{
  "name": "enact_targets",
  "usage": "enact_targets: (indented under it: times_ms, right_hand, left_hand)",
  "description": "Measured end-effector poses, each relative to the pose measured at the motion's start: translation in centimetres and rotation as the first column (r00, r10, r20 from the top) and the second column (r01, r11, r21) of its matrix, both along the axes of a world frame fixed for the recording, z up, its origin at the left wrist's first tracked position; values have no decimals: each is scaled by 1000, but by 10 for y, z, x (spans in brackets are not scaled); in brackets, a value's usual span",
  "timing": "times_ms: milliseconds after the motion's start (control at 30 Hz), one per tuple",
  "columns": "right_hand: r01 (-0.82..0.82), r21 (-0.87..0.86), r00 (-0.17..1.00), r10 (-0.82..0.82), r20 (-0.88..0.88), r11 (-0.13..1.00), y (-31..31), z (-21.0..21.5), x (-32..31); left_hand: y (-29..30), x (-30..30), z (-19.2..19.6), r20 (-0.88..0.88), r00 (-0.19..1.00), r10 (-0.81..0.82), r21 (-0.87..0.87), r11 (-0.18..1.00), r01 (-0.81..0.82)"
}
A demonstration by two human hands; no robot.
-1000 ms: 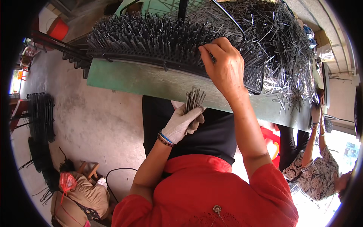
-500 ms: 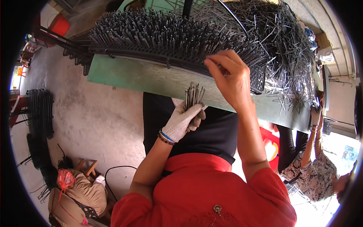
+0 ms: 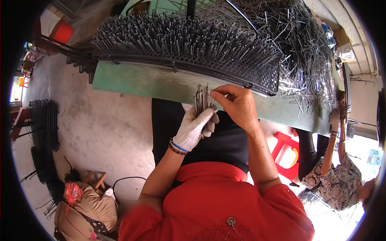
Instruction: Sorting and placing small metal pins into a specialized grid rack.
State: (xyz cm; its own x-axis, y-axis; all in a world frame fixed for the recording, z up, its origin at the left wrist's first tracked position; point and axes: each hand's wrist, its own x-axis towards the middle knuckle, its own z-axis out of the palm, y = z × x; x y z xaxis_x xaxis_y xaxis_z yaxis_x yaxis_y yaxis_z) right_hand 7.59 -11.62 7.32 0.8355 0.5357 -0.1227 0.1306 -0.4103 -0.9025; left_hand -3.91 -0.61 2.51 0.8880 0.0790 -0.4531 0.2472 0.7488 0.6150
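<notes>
Perforated black rack [image 3: 266,75], filled with upright dark strips [image 3: 161,38], set behind the near edge of the green worktop [image 3: 130,77]. Gloved left hand [image 3: 192,127]: closed around a bundle of thin strips [image 3: 203,99], held at that edge. Bare right hand [image 3: 237,105]: fingertips bent beside the bundle's top; whether a strip is pinched cannot be told. Loose strips [image 3: 299,52]: heaped toward the right end.

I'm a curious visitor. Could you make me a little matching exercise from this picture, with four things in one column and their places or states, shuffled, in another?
Things
1. Left hand
2. Right hand
3. Perforated black rack
4. Red bucket

Places or states
A. At the picture's upper left
B. Bare, close beside a bundle of thin strips
C. Gloved, holding that bundle
D. Crowded with upright dark strips

Pairs: 1-C, 2-B, 3-D, 4-A
</notes>
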Motion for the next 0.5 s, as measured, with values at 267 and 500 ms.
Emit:
enact_targets:
  times_ms: [267, 500]
  right_hand:
    - [97, 88, 995, -96, -12, 991, -7, -15, 4]
    - [166, 329, 869, -296, 397, 930, 6, 22, 34]
  left_hand:
    - [-2, 4, -12, -54, 994, 96, 3, 995, -96]
    - [2, 0, -24, -157, 984, -90, 89, 991, 105]
